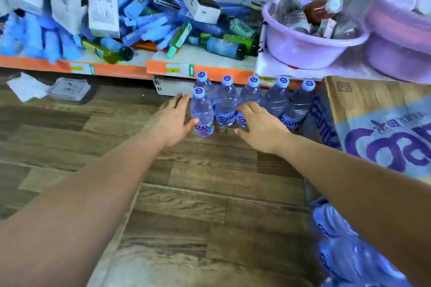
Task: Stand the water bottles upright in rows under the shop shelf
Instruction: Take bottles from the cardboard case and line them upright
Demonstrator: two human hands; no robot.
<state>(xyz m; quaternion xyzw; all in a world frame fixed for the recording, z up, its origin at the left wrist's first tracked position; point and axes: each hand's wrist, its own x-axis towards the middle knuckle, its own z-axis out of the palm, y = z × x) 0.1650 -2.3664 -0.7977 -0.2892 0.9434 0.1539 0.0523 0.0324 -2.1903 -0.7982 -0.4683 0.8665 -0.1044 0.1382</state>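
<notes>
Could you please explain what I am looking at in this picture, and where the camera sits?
No machine here: a person wears one camera on the head, looking forward and down, so you see their own bare arms. The left hand lies open beside the front water bottle, thumb against it; the right hand is open, fingers at the row of bottles. All six stand upright on the wooden floor below the orange-edged shelf; a cardboard box stands to their right. Neither hand holds anything.
</notes>
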